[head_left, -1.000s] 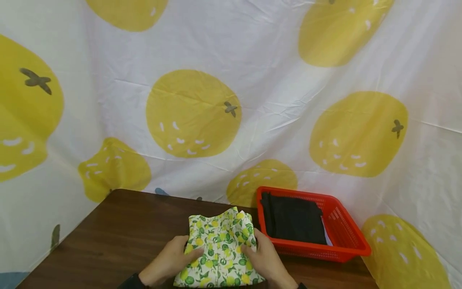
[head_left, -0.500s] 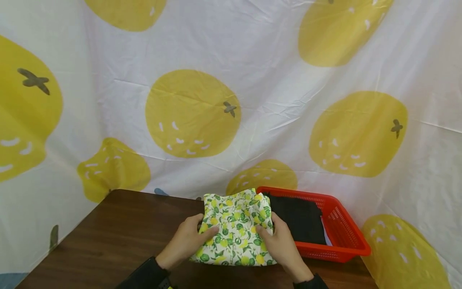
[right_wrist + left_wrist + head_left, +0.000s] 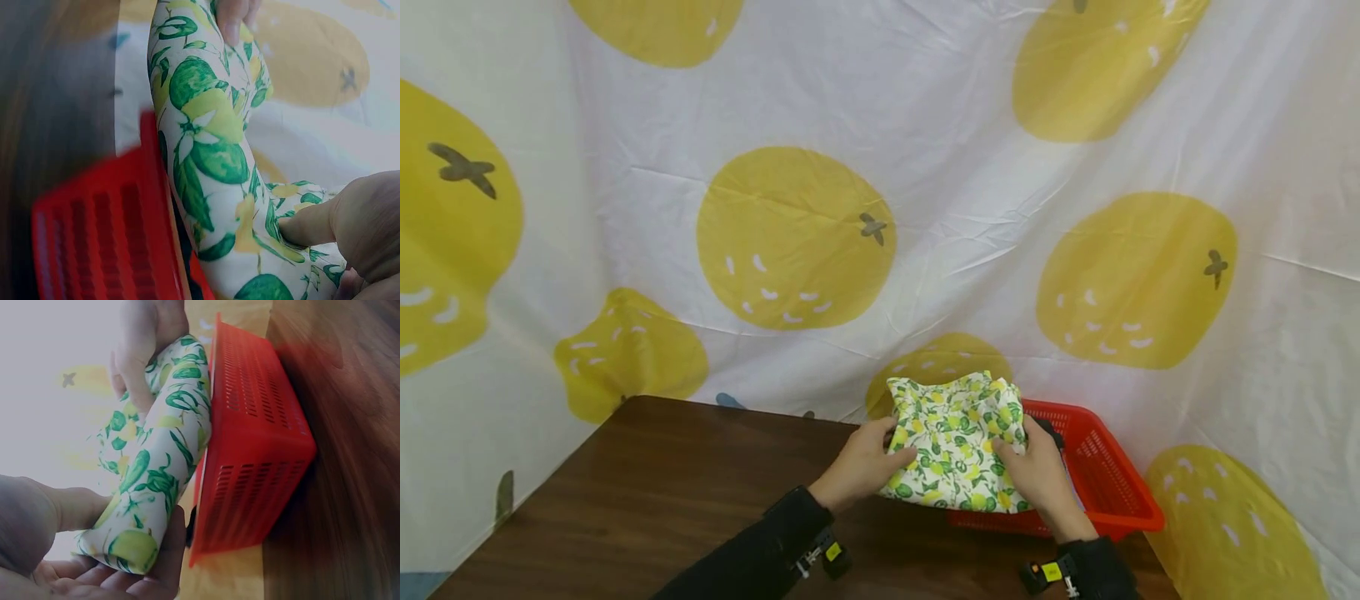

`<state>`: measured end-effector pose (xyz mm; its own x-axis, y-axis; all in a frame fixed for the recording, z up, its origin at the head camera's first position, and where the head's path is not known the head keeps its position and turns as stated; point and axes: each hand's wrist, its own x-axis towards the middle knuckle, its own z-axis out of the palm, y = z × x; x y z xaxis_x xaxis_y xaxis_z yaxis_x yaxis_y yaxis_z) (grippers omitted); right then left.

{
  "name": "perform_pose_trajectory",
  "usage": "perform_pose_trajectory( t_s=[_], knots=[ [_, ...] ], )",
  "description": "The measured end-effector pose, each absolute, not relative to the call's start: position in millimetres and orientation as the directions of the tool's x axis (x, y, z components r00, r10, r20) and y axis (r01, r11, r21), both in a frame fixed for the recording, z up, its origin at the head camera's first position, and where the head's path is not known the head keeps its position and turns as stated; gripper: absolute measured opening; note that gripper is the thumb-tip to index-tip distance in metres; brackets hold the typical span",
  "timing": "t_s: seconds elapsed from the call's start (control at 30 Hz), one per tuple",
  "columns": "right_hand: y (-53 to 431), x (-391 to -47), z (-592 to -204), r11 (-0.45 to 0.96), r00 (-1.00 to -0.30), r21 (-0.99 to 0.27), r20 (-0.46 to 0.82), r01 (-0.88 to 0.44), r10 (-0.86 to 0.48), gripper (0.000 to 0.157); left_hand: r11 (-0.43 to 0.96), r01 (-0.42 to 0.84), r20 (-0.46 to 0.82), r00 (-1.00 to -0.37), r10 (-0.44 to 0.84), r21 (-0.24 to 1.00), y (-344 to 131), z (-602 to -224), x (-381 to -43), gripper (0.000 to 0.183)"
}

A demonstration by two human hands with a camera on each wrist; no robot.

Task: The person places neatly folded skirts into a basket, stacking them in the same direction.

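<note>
A folded white cloth [image 3: 951,450] printed with lemons and green leaves is held between both hands. My left hand [image 3: 867,462] grips its left side, thumb on top and fingers underneath, as the left wrist view shows. On the right side, my right hand [image 3: 1041,471] holds it with the thumb pressed on top. The cloth overlaps the left part of the red basket [image 3: 1116,475] in the head view. Both wrist views show the cloth's folded edge right at the basket's rim. Dark folded fabric [image 3: 1051,435] in the basket is mostly hidden behind the cloth and right hand.
The basket stands at the back right of a dark brown wooden table [image 3: 647,492]. Behind the table hangs a white curtain [image 3: 955,208] with large yellow lemons. Small devices are strapped to both wrists over black sleeves [image 3: 760,550].
Both hands have carried the folded cloth up, away from the body and to the right, from over the table to over the basket. The dark fabric is now largely covered from view.
</note>
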<state>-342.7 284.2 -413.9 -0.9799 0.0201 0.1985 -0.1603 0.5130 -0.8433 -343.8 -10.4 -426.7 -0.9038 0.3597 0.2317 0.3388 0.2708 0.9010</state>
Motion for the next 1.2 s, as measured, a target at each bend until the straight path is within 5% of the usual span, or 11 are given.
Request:
perform_pose_trajectory(
  t_s=[0.27,0.37,0.63,0.77,0.93,1.2],
  knots=[
    [329.5,-366.3,-409.3,0.605,-0.979,-0.787,0.197,-0.122,0.059,0.058,0.148,0.336,0.245,-0.869,0.43,0.93,38.7,-432.8,-364.2,0.051],
    [343.1,-375.3,-408.3,0.661,-0.974,-0.741,0.215,-0.116,0.07,0.06,0.182,0.328,0.224,-0.873,0.433,0.927,54.7,-432.8,-369.2,0.044],
    [366.3,-396.8,-414.6,0.722,-0.976,-0.69,0.186,-0.046,0.117,0.059,0.252,0.268,0.153,-0.904,0.398,0.93,76.3,-427.8,-376.9,0.063],
    [375.4,-403.0,-420.7,0.764,-0.978,-0.642,0.117,0.059,0.174,0.059,0.187,0.224,0.136,-0.909,0.395,0.956,70.5,-428.7,-377.9,0.061],
    [384.7,-401.4,-424.6,0.798,-0.975,-0.576,0.009,0.177,0.223,0.079,0.246,0.305,0.197,-0.903,0.381,0.92,52.0,-432.5,-378.2,0.047],
    [379.5,-395.1,-424.2,0.839,-0.986,-0.537,0.074,0.089,0.152,0.084,0.333,0.402,0.265,-0.883,0.387,0.853,14.0,-438.4,-379.2,0.036]
  ],
)
